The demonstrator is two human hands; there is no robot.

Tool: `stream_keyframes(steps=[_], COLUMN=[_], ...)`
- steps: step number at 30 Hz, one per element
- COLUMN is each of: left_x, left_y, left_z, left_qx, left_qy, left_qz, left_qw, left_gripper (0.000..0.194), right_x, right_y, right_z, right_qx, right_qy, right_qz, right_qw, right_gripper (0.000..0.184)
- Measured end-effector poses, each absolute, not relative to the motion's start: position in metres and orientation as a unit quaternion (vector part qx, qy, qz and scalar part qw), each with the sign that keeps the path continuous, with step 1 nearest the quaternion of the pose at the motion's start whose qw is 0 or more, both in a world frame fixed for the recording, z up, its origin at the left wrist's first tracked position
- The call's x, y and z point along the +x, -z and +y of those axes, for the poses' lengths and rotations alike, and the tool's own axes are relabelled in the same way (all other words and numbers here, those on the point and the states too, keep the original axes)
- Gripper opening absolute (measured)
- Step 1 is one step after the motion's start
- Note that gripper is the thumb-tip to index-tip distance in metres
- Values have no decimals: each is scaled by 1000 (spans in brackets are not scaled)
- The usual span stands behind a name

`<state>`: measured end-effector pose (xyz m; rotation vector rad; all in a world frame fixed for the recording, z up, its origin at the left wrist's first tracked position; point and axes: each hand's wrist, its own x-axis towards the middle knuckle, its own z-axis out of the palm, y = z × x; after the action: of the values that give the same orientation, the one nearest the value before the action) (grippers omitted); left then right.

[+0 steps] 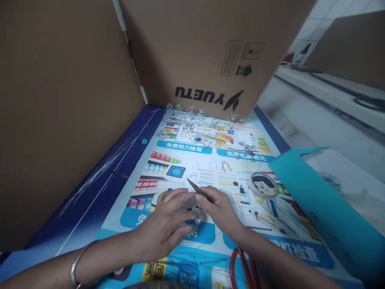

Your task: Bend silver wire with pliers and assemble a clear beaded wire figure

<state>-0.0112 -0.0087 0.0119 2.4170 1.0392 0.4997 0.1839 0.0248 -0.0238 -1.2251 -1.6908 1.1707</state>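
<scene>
My left hand (164, 226) rests on the printed poster (168, 168), fingers curled and pinched on a small clear beaded piece (195, 214) at the hands' meeting point. My right hand (221, 208) is closed round thin dark pliers (197, 188), whose tip points up and left just above the beads. Both hands touch each other over the poster's lower middle. A silver bangle (76, 265) circles my left wrist.
Tall cardboard walls (60, 100) stand at the left and back. Clear beads (186, 110) lie heaped along the back wall, thin wires (102, 168) at the left, small metal hooks (210, 165) mid-poster. A teal folder (325, 208) sits right; red-handled tool (240, 269) lies near.
</scene>
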Motion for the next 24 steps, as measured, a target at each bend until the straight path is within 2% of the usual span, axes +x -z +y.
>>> stream_keyframes(steps=[6,14,17,19,22,24], left_x=[-6,-4,-15,-25,-38,-42], left_y=[-12,-13,-17,-19,-19,-16], left_z=[-15,-17,-13,-6,9,18], left_qx=[905,941,940,915,845,817], left_qy=[-159,-110,-157,-240,-353,-345], left_qz=[366,287,271,293,374,422], left_qw=[149,139,139,137,147,186], left_gripper=[39,35,36,33,17,11], right_x=[185,185,187,190,195,199], right_y=[20,23,22,22,23,27], right_z=[26,27,27,27,29,30], right_qx=[-458,-460,-465,-471,-474,-471], right_qy=[-502,-499,-473,-436,-373,-330], right_qz=[-620,-618,-642,-670,-716,-745], right_qw=[392,396,384,373,351,337], right_gripper=[21,21,21,19,15,15])
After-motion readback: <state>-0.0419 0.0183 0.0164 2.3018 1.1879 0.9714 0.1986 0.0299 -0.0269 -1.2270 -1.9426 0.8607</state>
